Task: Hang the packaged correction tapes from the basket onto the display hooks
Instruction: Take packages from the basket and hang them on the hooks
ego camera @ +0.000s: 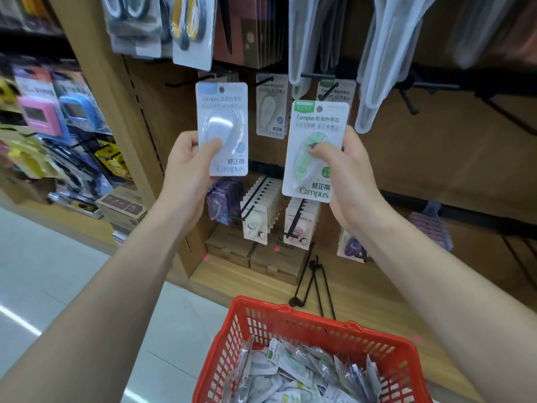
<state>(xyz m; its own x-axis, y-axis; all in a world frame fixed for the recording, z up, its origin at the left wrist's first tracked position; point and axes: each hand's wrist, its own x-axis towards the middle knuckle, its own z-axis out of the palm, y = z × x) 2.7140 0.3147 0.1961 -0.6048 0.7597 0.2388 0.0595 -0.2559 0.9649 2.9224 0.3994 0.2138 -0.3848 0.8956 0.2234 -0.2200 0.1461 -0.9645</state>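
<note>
My left hand [189,161] pinches a blue-labelled correction tape pack [222,112], held upright with its hang hole just below a black display hook [213,75]. In my right hand [345,175] is a green-labelled correction tape pack [318,126], gripped at its lower half and raised in front of another hook [329,90] that carries a green pack behind it. A third hook [266,80] between them carries one pack. Below me stands the red basket [290,318], holding several more packaged tapes [293,373].
Lower hooks [255,196] carry rows of other tape packs above small cardboard boxes [255,254] on the wooden shelf base. Scissors and clear sleeves hang overhead. Loose black hooks [312,283] lie on the shelf. A neighbouring rack of goods stands at the left.
</note>
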